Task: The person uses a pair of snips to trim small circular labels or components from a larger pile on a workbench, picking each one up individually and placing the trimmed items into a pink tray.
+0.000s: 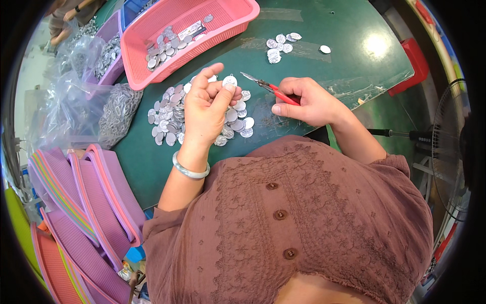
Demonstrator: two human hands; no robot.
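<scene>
Between the thumb and fingers of my left hand point(208, 104) is a round silver medal point(230, 81) with a small loop at its top edge. My right hand point(310, 103) is closed round the red handles of a pair of pliers point(284, 95). The metal jaws point left toward the medal, with a gap between them and it. Below and around my left hand lies a heap of silver medals point(172, 114) on the green table point(334, 68). A smaller group of medals point(280, 45) lies farther off, with a single medal point(325, 49) to its right.
A pink basket point(223, 38) holding more medals stands at the back left. Beside it are a purple basket point(109, 38) of metal parts and a clear bag of metal links point(121, 109). Stacked baskets point(101, 197) sit at lower left, a fan point(448, 152) at right. A person's hand point(70, 14) shows far left.
</scene>
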